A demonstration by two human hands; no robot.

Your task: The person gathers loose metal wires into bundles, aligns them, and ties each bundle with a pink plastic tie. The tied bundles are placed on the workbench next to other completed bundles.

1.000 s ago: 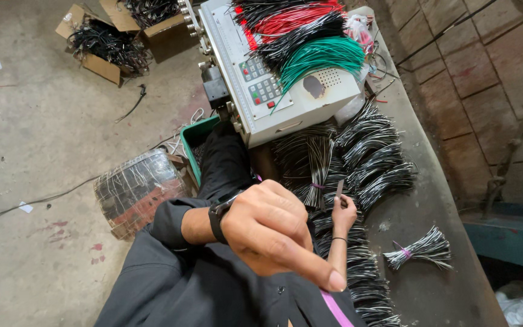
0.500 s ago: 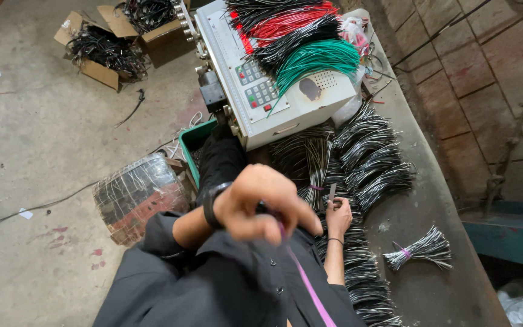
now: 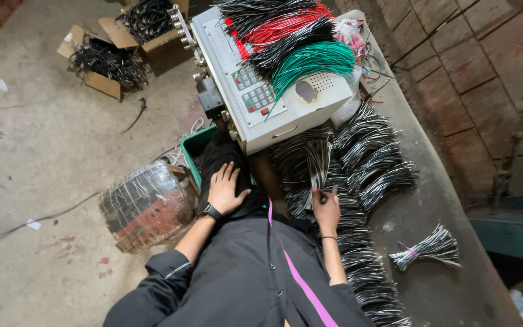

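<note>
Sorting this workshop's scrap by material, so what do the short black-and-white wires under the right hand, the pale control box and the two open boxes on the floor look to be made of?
Short black-and-white wires held by the right hand: likely plastic-sheathed, smooth with a slight sheen; the core cannot be seen.
Pale boxy control machine: seems painted sheet metal, matt, with sharp folded edges.
Open brown boxes: cardboard, dull, flaps bent.

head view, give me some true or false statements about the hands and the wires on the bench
1. The right hand pinches a few black wires over the bench. True.
2. The left hand holds a green wire bundle. False: it lies flat on dark cloth; the green wires sit on the machine.
3. A tied wire bundle lies apart on the bench. True.
4. The cardboard boxes on the floor hold red wires. False: black ones.
</note>
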